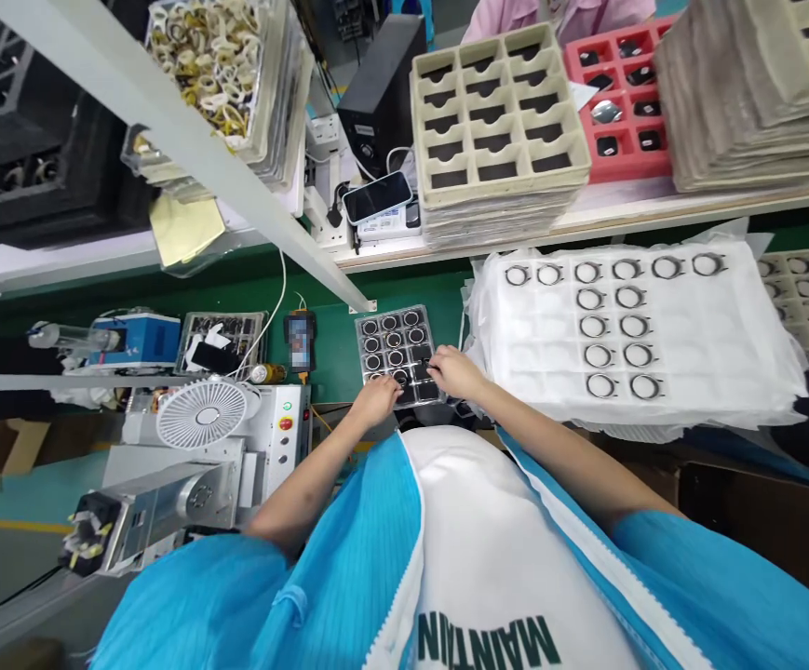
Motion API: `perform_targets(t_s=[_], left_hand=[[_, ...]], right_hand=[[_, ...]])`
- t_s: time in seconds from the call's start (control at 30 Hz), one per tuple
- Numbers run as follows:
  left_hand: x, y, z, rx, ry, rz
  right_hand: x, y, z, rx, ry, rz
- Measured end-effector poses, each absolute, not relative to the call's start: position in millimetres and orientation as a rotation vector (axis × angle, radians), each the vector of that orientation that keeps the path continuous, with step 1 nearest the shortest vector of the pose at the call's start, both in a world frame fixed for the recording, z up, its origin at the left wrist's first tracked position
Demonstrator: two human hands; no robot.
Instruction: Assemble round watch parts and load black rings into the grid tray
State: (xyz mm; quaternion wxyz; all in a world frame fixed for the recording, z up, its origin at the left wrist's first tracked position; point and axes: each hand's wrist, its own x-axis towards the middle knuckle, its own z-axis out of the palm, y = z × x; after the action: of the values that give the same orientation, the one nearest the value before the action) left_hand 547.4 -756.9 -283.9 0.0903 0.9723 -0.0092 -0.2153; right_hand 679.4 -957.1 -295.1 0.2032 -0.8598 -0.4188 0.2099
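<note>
A clear tray (420,323) with dark compartments stands on the green bench in front of me; several round ringed parts (394,339) fill its left and middle columns and its upper right. My left hand (377,400) is at the tray's near edge, fingers bent together beside a ringed part in the middle column. What it grips, if anything, is too small to tell. At the right edge of the tray is my right hand (454,372), its fingertips pinched over a dark compartment; whatever is between them cannot be made out.
On the right, a white-covered tray (530,354) holds several watch-like rings. To the left are a handheld device (300,341), a small fan (201,413) and a blue machine (140,339). A shelf behind bears a phone (377,197) and stacked beige trays (502,177). A white post slants overhead.
</note>
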Motion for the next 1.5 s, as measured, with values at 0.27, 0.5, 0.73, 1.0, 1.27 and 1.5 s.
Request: perform_targets(t_s=[0.27,0.5,0.73,1.0,1.27,1.5], left_hand=[[515.5,-778.6,-352.9,2.887,0.048,-0.761],[487.6,-766.6,-358.3,2.852,0.134,-0.69],[463.2,-737.5,-365.8,2.869,0.351,-0.688],[464.4,-744.6,-366.1,2.859,0.393,-0.595],[444.2,-748.1,-364.9,2.787,0.466,-0.402],[425.9,-744.2,-368.1,2.696,0.505,-0.267]], right_hand=[[686.2,-901.3,-365.0,-2.579,-1.254,0.662],[664.7,-921.8,-373.0,-2.608,-1.291,0.644],[635.2,-933.4,-379.6,-2.588,-1.316,0.777],[677.2,-957.0,-304.2,-2.385,-1.216,0.463],[869.2,-1038.5,-272.6,-2.783,-0.473,0.292],[896.8,-1059.4,-273.8,-2.665,-0.88,0.464]])
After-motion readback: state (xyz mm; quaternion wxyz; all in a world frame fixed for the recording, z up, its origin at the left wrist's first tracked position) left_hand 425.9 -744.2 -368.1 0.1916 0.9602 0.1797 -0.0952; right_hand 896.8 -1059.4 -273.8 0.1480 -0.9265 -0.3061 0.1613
